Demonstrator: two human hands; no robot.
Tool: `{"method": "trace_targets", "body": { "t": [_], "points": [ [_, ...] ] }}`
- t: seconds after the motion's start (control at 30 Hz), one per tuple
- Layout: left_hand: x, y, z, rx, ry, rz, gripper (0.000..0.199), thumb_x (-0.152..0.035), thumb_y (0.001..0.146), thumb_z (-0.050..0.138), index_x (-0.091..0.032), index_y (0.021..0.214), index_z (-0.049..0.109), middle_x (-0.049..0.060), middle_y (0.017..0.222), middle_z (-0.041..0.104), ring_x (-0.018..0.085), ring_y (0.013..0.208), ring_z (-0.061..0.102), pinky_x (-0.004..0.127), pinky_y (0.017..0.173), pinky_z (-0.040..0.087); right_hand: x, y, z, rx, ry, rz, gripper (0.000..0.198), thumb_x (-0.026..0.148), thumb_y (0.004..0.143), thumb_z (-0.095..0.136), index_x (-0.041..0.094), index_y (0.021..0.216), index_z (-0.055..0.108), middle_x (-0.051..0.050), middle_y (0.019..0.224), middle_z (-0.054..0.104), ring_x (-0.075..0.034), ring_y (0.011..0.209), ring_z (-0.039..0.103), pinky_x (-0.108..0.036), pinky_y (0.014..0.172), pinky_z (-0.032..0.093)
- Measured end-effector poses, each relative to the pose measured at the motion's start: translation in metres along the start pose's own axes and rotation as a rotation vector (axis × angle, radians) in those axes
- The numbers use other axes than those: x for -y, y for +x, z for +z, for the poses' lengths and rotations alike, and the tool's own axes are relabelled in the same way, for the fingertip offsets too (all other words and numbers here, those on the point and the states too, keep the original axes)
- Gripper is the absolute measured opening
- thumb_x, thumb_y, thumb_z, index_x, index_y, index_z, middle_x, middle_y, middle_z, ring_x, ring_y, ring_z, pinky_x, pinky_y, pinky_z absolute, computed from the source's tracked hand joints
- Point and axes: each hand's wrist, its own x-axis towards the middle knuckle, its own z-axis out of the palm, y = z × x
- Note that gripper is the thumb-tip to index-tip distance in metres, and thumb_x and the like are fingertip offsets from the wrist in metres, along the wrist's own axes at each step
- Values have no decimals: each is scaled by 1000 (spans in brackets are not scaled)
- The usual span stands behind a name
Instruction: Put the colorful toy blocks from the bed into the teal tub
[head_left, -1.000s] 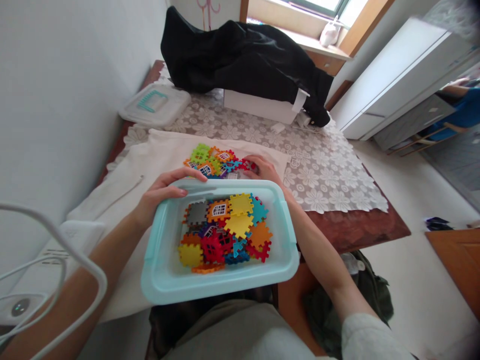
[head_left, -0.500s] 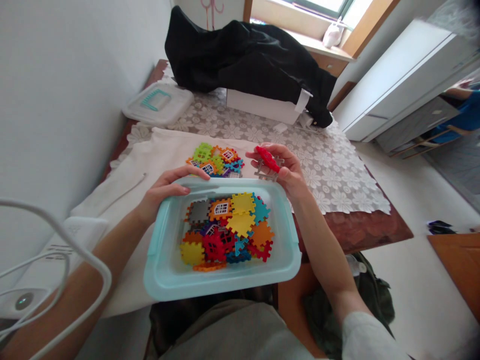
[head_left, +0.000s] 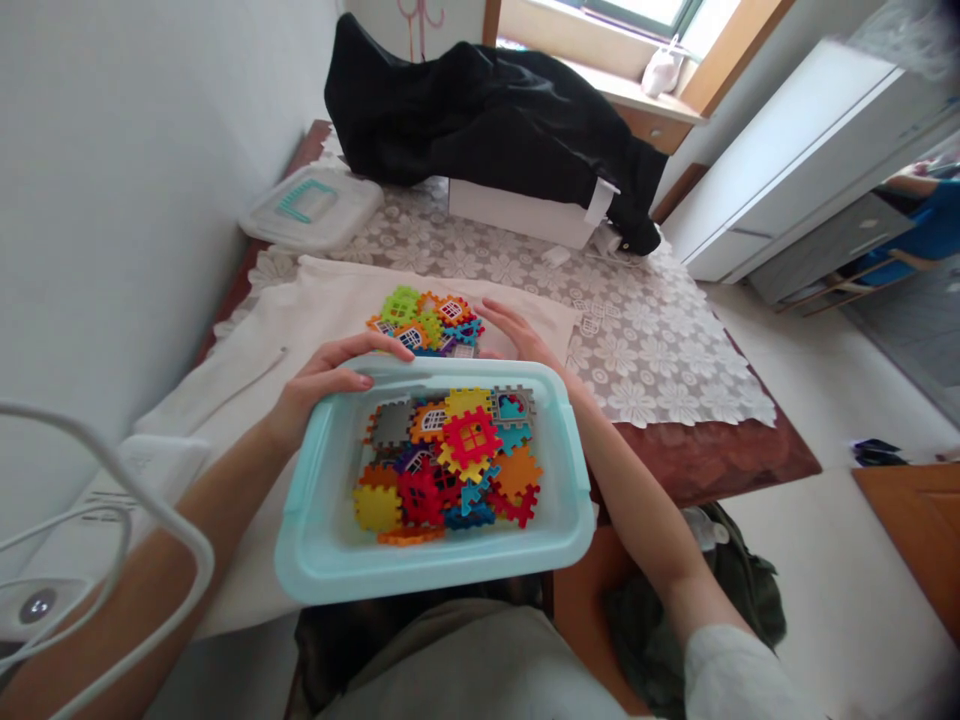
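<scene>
My left hand (head_left: 319, 385) is closed on the left back corner of a pale blue plastic tub (head_left: 435, 580), fingers over the rim. Inside the tub lie several notched building tiles in yellow, orange, blue, grey and red. A red window tile (head_left: 472, 438) rests on top of yellow ones, and a grey frame tile (head_left: 527, 398) is at the right back. Behind the tub, my right hand (head_left: 521, 338) has its fingers stretched toward a pile of tiles (head_left: 427, 318) on the cloth. Nothing shows in it, and the tub hides its lower part.
A cream cloth (head_left: 341, 285) and lace tablecloth (head_left: 645, 350) cover the table. A clear lid (head_left: 315, 208) lies at the far left, and a black cover (head_left: 480, 110) drapes over a white box (head_left: 517, 213). White cables (head_left: 142, 500) cross the lower left.
The red tile and grey frame tile have left my right hand and now lie in the tub. That hand has moved left, toward the pile, with fingers extended.
</scene>
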Motion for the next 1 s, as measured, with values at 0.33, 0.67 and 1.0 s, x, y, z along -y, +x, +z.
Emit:
{"method": "trace_targets", "body": {
  "t": [0.33, 0.67, 1.0],
  "points": [
    [2, 0, 1, -4, -6, 20, 33, -25, 77, 83, -20, 109, 92, 6, 105, 86, 24, 88, 75, 26, 73, 59, -16, 2, 18, 120, -241, -1, 28, 32, 102, 77, 31, 130, 78, -10, 144, 76, -28, 141, 68, -49, 128, 52],
    [4, 2, 1, -15, -48, -3, 35, -27, 73, 87, -21, 107, 92, 5, 101, 88, 23, 81, 77, 25, 69, 59, -15, 2, 23, -44, -225, 78, 26, 29, 107, 63, 28, 126, 80, -9, 133, 79, -26, 124, 75, -44, 116, 58],
    [5, 0, 0, -28, -24, 0, 36, -27, 73, 85, -22, 107, 93, 5, 106, 88, 23, 90, 78, 25, 78, 61, -15, -5, 19, 119, -341, -6, 51, 46, 102, 75, 46, 152, 70, -4, 157, 70, -34, 147, 61, -57, 128, 50]
  ]
}}
